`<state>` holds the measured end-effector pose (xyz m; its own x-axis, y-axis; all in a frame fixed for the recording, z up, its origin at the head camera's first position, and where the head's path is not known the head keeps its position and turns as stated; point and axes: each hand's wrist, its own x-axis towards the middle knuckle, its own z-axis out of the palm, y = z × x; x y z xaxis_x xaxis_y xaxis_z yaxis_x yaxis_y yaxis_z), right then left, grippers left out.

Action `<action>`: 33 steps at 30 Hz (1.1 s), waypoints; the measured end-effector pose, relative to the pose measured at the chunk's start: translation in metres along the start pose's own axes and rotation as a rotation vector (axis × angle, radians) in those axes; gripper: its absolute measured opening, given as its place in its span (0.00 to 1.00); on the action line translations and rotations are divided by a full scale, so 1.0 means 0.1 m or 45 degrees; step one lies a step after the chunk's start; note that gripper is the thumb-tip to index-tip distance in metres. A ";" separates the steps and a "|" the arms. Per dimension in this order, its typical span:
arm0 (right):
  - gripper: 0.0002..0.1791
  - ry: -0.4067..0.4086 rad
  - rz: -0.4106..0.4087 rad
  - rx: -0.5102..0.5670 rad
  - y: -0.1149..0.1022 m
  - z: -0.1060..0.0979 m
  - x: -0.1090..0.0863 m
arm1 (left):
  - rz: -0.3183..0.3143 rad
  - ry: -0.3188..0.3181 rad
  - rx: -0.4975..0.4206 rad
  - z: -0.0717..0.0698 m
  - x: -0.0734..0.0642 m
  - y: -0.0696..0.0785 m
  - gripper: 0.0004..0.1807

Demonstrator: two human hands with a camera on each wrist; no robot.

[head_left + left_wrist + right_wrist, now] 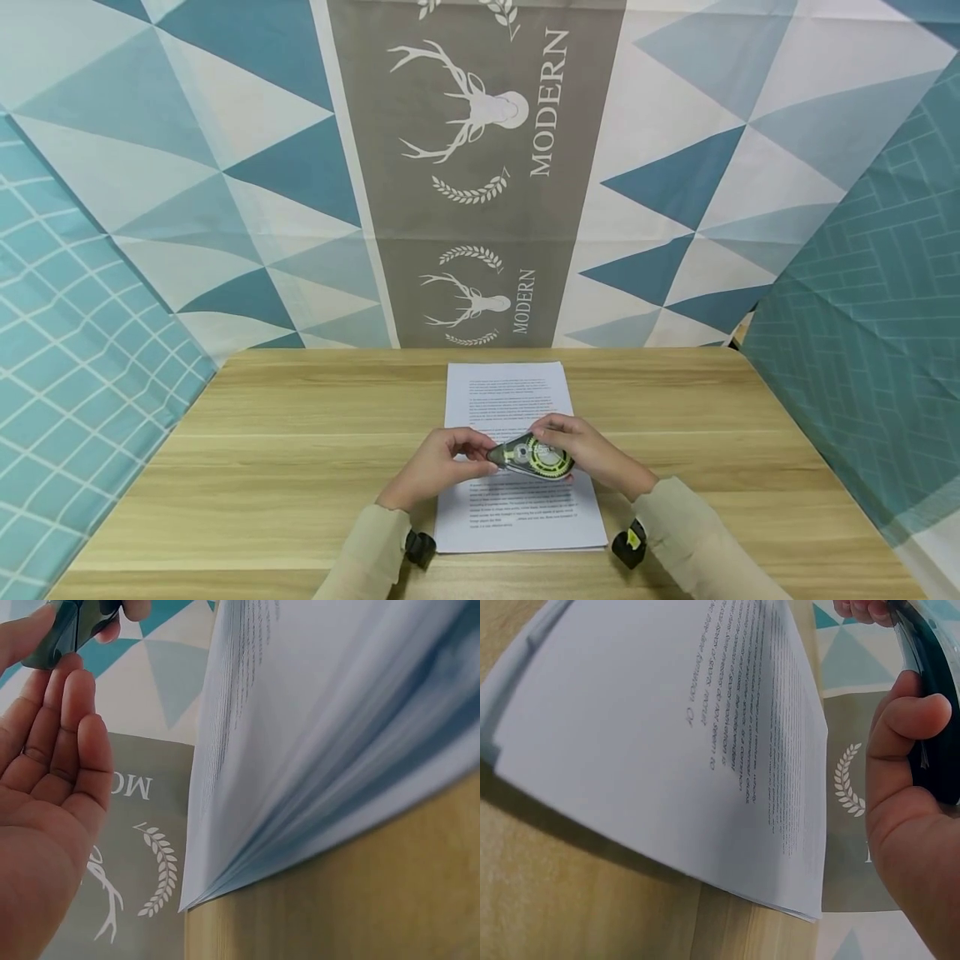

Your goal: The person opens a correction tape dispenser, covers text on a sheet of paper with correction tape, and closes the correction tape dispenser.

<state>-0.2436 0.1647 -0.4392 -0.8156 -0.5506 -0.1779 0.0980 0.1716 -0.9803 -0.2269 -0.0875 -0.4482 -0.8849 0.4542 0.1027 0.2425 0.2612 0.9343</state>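
Observation:
A correction tape dispenser (542, 458), dark with a yellow-green toothed ring under a clear case, is held above a stack of printed paper (517, 517). My right hand (581, 450) grips its wide end, thumb on top and fingers beneath. At the narrow end, my left hand (450, 467) pinches the dark tip between thumb and fingertips. In the left wrist view the tip (52, 645) sits between the thumb and fingers of that hand. The right wrist view shows fingers (907, 720) curled against the dispenser's dark side (937, 690).
The paper lies on a wood-grain table (300, 442), its lower edges slightly fanned. Behind the table hangs a patterned cloth (480, 167) with deer heads and triangles. Teal cloths stand at left (75, 333) and right (870, 292). Each wrist wears a small black camera (420, 550).

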 end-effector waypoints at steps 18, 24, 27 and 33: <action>0.27 0.078 -0.021 -0.032 0.00 -0.15 -0.14 | 0.046 0.019 0.185 -0.09 -0.06 -0.09 0.18; 0.26 0.134 0.005 -0.066 -0.01 -0.22 -0.20 | 0.060 0.012 0.362 -0.10 -0.08 -0.09 0.17; 0.25 0.164 0.015 -0.073 -0.01 -0.25 -0.23 | 0.052 -0.016 0.411 -0.12 -0.08 -0.07 0.16; 0.27 0.218 0.046 -0.063 -0.02 -0.31 -0.28 | 0.023 -0.066 0.515 -0.16 -0.06 -0.02 0.15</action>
<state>-0.2387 0.2053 -0.4290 -0.8976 -0.3969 -0.1915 0.1043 0.2311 -0.9673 -0.2284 -0.1046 -0.4448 -0.8605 0.5013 0.0909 0.4038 0.5622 0.7217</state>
